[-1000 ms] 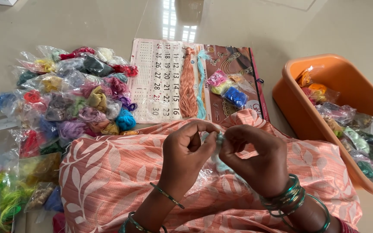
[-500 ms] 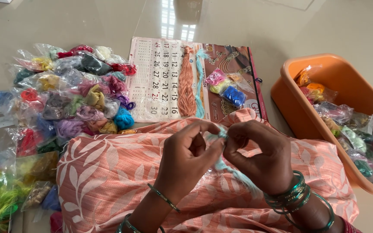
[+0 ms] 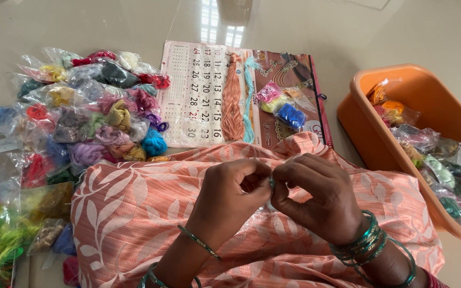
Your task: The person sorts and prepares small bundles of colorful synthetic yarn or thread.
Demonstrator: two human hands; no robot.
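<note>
My left hand and my right hand meet fingertip to fingertip over a peach cloth with a white leaf print that lies across my lap. Together they pinch a small teal thread between thumbs and forefingers; most of it is hidden by the fingers. Green bangles ring both wrists. A clear plastic piece shows faintly under my hands.
A heap of small plastic bags of coloured thread lies on the floor at left. A wall calendar ahead carries peach and teal thread skeins and several small thread bags. An orange plastic tub with more bags stands at right.
My hands stayed together on the thread, with only slight finger movement; the right hand's fingers curled a little more over the left's.
</note>
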